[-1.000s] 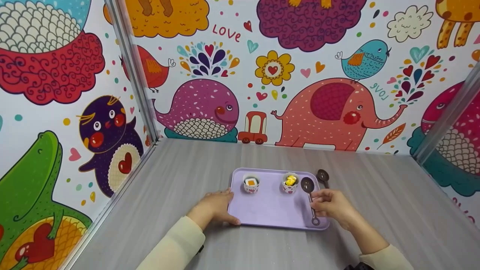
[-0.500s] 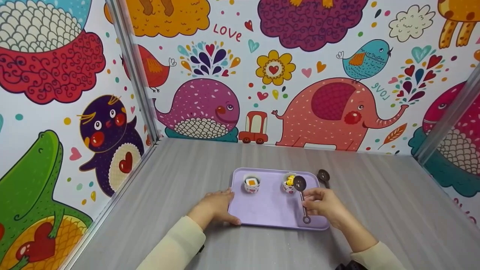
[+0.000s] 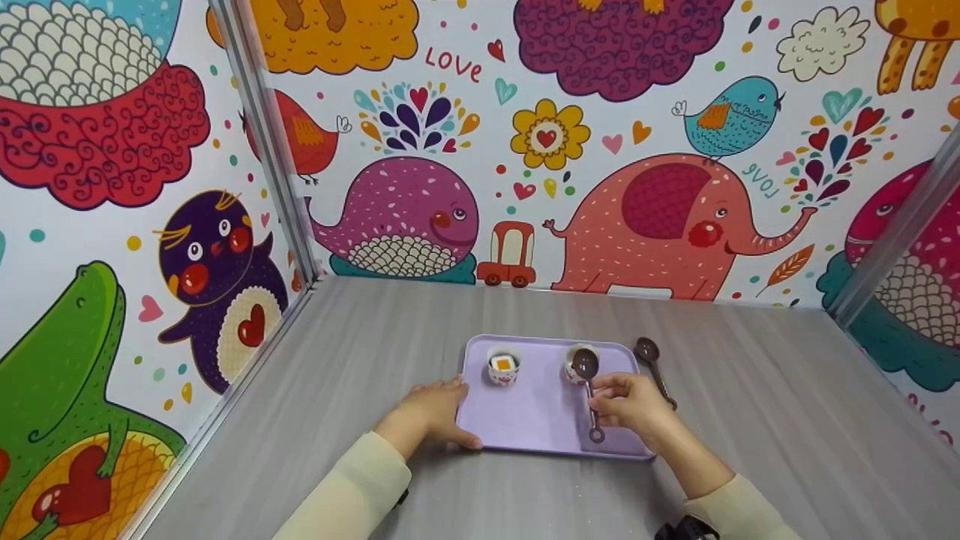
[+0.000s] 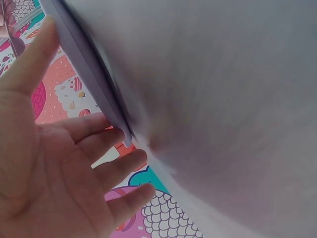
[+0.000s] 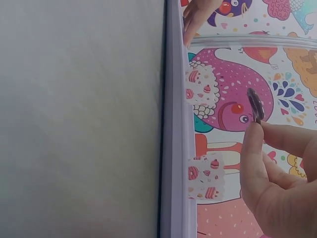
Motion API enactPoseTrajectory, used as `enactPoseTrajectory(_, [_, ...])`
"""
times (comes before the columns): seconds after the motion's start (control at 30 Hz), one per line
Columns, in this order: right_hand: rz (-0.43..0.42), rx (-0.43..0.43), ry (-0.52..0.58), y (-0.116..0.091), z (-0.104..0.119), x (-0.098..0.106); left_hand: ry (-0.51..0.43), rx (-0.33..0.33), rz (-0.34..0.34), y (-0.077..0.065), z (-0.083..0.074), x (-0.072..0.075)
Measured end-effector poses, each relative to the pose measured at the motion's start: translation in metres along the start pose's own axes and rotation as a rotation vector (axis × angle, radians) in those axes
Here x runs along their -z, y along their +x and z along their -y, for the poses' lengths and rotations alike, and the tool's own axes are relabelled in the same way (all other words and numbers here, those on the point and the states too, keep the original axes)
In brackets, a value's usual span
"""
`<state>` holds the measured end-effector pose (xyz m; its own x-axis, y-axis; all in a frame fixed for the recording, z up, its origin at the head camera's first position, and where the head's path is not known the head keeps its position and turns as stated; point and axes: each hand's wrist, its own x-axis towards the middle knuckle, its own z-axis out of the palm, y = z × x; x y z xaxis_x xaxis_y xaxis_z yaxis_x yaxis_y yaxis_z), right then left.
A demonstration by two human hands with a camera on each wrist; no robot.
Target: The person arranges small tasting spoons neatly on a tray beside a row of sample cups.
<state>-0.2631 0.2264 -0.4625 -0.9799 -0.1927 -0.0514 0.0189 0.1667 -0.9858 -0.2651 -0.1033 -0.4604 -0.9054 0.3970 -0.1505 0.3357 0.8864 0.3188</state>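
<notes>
A dark brown spoon [image 3: 586, 364] with a ring at its handle end is pinched by my right hand [image 3: 637, 409] between thumb and fingertips. Its bowl overlaps the right paper cup [image 3: 571, 377] in the head view, hiding most of that cup's contents. In the right wrist view the spoon [image 5: 256, 105] stands up beyond the thumb, raised above the tray. My left hand [image 3: 431, 416] lies at the left side of the lilac tray [image 3: 525, 420], fingers extended, with thumb and fingertips touching its edge [image 4: 89, 64]. The left paper cup [image 3: 503, 378] holds a white piece with an orange middle.
A second dark brown spoon [image 3: 647, 349] lies on the grey wood-grain table [image 3: 375, 330], just right of the tray. Panels with printed cartoon animals [image 3: 645, 225] stand behind and at both sides, joined by metal posts [image 3: 270, 142].
My right hand has carried the spoon leftward, from the tray's right side to over the right cup, covering the yellow contents seen earlier. The left hand and tray stay in place.
</notes>
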Motion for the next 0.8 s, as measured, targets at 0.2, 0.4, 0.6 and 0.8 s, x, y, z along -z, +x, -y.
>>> enactPoseTrajectory(0.2, [0.004,-0.002,0.017,0.004,0.002,-0.008,-0.014,0.009,0.007,0.000,0.000,0.000])
enactPoseTrajectory(0.4, [-0.010,-0.023,0.024,0.009,0.001,-0.016,-0.011,0.013,0.006,0.001,0.000,-0.001])
enactPoseTrajectory(0.6, [-0.029,-0.038,0.034,0.013,0.002,-0.025,-0.010,0.005,0.007,0.001,0.000,-0.001])
enactPoseTrajectory(0.8, [-0.025,-0.058,0.044,0.017,-0.001,-0.030,-0.017,0.002,0.015,0.001,0.001,0.000])
